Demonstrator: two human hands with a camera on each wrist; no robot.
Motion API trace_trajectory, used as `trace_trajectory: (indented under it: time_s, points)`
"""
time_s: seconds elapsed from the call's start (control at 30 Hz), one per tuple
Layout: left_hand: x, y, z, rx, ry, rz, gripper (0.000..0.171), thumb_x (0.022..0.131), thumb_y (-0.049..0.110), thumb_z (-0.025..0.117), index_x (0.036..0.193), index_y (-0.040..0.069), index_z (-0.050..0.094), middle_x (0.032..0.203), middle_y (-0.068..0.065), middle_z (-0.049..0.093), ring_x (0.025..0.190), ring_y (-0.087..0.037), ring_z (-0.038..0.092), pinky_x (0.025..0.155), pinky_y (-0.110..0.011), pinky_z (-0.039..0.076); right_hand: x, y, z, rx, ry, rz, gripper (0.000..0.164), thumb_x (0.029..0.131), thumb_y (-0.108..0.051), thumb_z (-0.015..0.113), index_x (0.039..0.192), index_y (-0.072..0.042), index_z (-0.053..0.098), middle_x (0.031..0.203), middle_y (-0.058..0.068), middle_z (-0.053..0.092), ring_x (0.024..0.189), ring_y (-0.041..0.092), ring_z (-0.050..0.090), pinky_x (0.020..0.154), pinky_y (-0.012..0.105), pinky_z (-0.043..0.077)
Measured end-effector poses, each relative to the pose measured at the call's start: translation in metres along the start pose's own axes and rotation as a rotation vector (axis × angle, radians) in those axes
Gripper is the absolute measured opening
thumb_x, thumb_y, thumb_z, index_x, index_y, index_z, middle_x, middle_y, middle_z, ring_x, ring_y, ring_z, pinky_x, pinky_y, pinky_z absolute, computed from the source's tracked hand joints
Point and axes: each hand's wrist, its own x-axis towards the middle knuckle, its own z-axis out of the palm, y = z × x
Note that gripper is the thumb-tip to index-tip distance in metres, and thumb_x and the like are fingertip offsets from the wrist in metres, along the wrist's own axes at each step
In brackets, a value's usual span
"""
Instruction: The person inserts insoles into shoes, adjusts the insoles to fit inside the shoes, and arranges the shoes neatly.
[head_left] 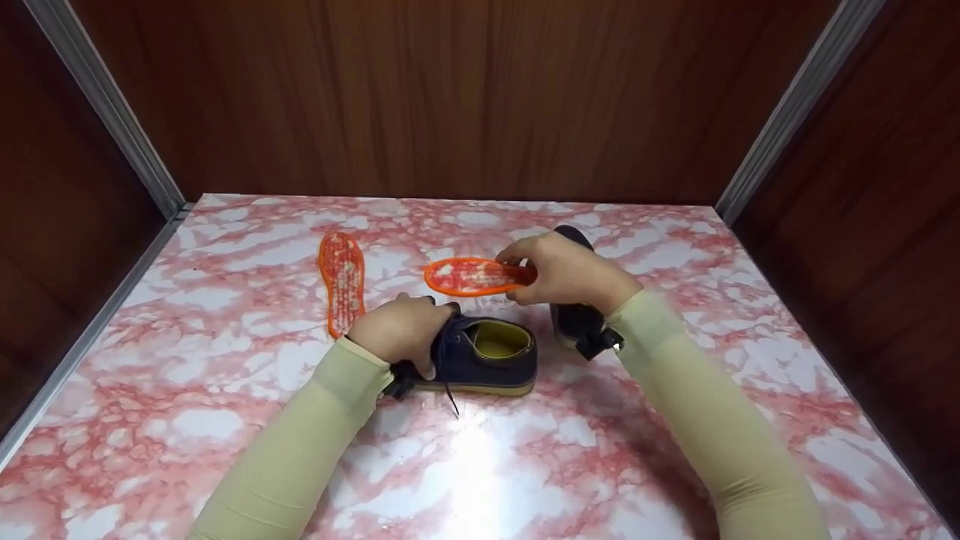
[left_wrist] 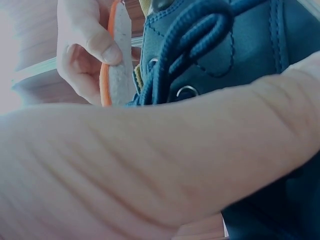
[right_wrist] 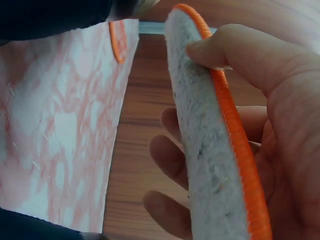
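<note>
A navy lace-up shoe (head_left: 484, 367) with a yellow-green lining lies sideways on the table, its opening to the right. My left hand (head_left: 401, 330) grips its toe end; in the left wrist view a blue lace (left_wrist: 195, 35) loops above the fingers. Just behind the shoe, my right hand (head_left: 562, 274) pinches one end of an orange-edged insole (head_left: 469, 277). In the right wrist view the insole's fuzzy grey underside (right_wrist: 200, 135) shows, with the thumb on one side and fingers on the other. A second insole (head_left: 345, 285) lies flat beyond the left hand.
Another dark shoe (head_left: 571, 319) stands behind the right hand, which partly hides it. The table (head_left: 202, 427) has a red-and-white marbled top. Wooden panels (head_left: 450, 97) rise at the back and both sides, with metal strips (head_left: 802, 105) at the corners.
</note>
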Motion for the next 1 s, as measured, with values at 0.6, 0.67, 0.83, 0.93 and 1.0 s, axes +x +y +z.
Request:
trace_trajectory:
  time_s: [0.6, 0.67, 0.83, 0.93, 1.0]
  points:
    - [0.000, -0.001, 0.005, -0.014, -0.019, 0.019, 0.066, 0.071, 0.016, 0.101, 0.131, 0.012, 0.074, 0.126, -0.017, 0.078, 0.115, -0.040, 0.066, 0.102, -0.055, 0.055, -0.035, -0.009, 0.011, -0.007, 0.070, 0.018, 0.056, 0.085, -0.026, 0.088, 0.138, -0.011, 0.074, 0.132, 0.006, 0.077, 0.111, 0.022, 0.071, 0.100, 0.043, 0.059]
    - [0.000, -0.001, 0.005, -0.013, -0.024, 0.013, 0.065, 0.072, 0.017, 0.102, 0.131, 0.010, 0.075, 0.126, -0.018, 0.077, 0.113, -0.041, 0.066, 0.099, -0.056, 0.056, -0.038, -0.009, 0.012, -0.009, 0.072, 0.022, 0.056, 0.085, -0.026, 0.088, 0.138, -0.011, 0.075, 0.133, 0.006, 0.077, 0.110, 0.022, 0.071, 0.099, 0.043, 0.060]
    - [-0.001, -0.002, 0.004, -0.002, -0.027, 0.008, 0.067, 0.073, 0.019, 0.101, 0.132, 0.009, 0.074, 0.128, -0.019, 0.075, 0.109, -0.039, 0.064, 0.095, -0.054, 0.057, -0.044, -0.010, 0.007, 0.000, 0.056, 0.052, 0.057, 0.086, -0.025, 0.088, 0.139, -0.010, 0.074, 0.136, 0.008, 0.076, 0.114, 0.023, 0.070, 0.101, 0.044, 0.060]
    - [-0.001, -0.002, 0.002, -0.002, -0.027, 0.004, 0.070, 0.075, 0.021, 0.101, 0.137, 0.011, 0.071, 0.129, -0.018, 0.074, 0.110, -0.040, 0.064, 0.095, -0.055, 0.058, -0.049, -0.012, 0.001, 0.001, 0.054, 0.065, 0.057, 0.086, -0.024, 0.088, 0.140, -0.010, 0.074, 0.137, 0.007, 0.075, 0.115, 0.023, 0.070, 0.102, 0.045, 0.060]
    - [0.000, -0.002, 0.001, 0.000, -0.028, 0.000, 0.072, 0.076, 0.023, 0.101, 0.140, 0.012, 0.069, 0.130, -0.017, 0.073, 0.112, -0.041, 0.064, 0.095, -0.054, 0.058, -0.053, -0.013, -0.003, -0.005, 0.057, 0.068, 0.056, 0.087, -0.024, 0.088, 0.140, -0.011, 0.074, 0.136, 0.007, 0.075, 0.114, 0.023, 0.070, 0.102, 0.045, 0.060]
